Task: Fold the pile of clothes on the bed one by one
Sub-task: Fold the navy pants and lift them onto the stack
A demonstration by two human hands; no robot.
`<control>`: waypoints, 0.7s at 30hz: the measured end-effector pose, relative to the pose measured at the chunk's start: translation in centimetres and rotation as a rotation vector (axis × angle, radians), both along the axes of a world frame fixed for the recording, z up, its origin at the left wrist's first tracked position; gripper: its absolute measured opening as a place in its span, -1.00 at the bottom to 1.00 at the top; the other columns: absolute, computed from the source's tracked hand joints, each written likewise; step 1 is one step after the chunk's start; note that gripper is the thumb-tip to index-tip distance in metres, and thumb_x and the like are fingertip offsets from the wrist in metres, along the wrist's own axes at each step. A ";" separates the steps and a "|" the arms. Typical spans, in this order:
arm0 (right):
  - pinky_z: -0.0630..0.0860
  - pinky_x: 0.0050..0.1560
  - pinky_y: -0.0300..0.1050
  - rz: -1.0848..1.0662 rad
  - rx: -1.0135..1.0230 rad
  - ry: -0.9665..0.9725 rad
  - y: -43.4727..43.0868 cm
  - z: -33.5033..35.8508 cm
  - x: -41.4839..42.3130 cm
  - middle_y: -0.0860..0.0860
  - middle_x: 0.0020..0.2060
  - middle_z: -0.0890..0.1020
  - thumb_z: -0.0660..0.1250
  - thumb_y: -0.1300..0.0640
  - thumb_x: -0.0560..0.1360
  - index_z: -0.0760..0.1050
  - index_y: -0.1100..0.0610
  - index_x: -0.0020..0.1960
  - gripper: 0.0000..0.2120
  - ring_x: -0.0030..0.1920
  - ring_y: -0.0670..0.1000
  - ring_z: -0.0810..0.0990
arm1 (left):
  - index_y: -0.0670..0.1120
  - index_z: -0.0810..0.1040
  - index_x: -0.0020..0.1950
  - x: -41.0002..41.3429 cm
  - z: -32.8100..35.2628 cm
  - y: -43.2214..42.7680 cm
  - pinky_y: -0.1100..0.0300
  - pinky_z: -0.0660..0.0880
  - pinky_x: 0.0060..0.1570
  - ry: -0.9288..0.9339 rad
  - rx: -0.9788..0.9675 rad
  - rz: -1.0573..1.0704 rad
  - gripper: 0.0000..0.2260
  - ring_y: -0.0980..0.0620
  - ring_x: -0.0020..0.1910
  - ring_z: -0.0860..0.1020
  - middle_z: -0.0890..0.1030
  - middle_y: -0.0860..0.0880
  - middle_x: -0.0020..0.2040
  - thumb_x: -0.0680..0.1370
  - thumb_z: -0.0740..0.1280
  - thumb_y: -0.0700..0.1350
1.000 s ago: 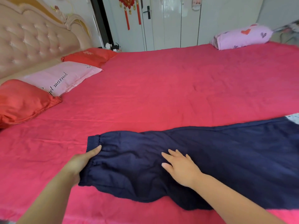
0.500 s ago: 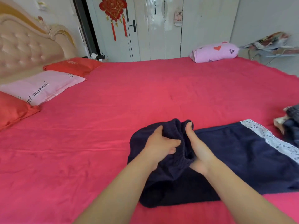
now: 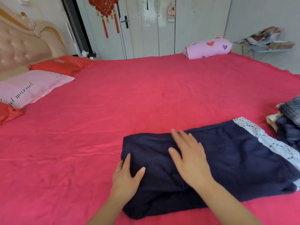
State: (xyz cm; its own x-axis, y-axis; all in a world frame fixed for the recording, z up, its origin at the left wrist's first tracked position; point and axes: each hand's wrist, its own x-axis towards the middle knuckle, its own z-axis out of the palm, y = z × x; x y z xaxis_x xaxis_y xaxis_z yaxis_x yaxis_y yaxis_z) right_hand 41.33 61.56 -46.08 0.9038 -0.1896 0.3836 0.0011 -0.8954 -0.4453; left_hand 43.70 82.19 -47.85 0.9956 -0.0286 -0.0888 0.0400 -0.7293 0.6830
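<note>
Navy trousers [image 3: 235, 161] with a white lace waistband [image 3: 274, 143] lie on the red bed [image 3: 129, 98], their leg end folded over toward the waist. My left hand [image 3: 126, 179] rests flat on the fold's left edge, fingers straight. Flat on top of the folded layer lies my right hand [image 3: 190, 158], fingers spread. A pile of clothes [image 3: 289, 120], plaid and dark pieces, sits at the right edge of the bed.
Red pillows [image 3: 60, 64] and a pink pillow [image 3: 32, 88] lie at the headboard on the left. A pink heart-print bundle [image 3: 207, 47] sits at the bed's far edge. White wardrobe doors stand behind.
Both hands carried the leg end of the trousers rightward, laid it over the upper part, let go, and now lie flat on the fold.
</note>
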 end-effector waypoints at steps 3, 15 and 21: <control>-0.04 0.46 0.23 0.053 -0.270 0.454 -0.3 -3.6 -0.5 -0.09 0.54 -0.12 -0.07 -0.21 0.59 -0.02 -0.16 0.52 -0.49 0.53 0.08 -0.16 | 0.00 0.11 0.53 0.1 -1.0 0.4 0.06 0.23 0.38 0.020 -0.105 0.062 -0.30 -0.06 0.40 0.30 0.34 -0.07 0.42 0.48 0.36 0.09; -0.11 0.48 0.08 0.034 -0.171 0.437 -2.4 -4.2 -2.9 -0.13 0.53 -0.11 -0.07 -0.23 0.59 -0.05 -0.20 0.51 -0.49 0.53 0.02 -0.18 | -0.22 0.60 0.01 1.1 0.1 0.5 -0.11 0.54 0.06 0.328 -0.604 0.334 -0.77 -0.18 -0.06 0.61 0.65 -0.21 -0.04 0.41 0.47 -0.17; -0.04 0.48 0.09 0.082 -0.007 0.494 -0.9 -3.0 -2.7 -0.11 0.54 -0.07 -0.08 -0.20 0.60 -0.01 -0.17 0.51 -0.51 0.53 0.03 -0.13 | -0.07 0.58 -0.18 1.6 4.3 1.9 -0.05 0.52 -0.01 0.070 -0.503 0.310 -0.92 -0.11 -0.13 0.58 0.64 -0.12 -0.14 0.42 0.45 -0.22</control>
State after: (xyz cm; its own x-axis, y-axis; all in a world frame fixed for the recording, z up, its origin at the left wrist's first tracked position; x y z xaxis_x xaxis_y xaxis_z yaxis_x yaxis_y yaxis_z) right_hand 38.63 60.64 -49.09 0.9896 -0.1092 -0.0934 -0.1379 -0.9041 -0.4044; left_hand 45.33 84.09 -43.58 0.9566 0.2070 -0.2052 0.2566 -0.2643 0.9297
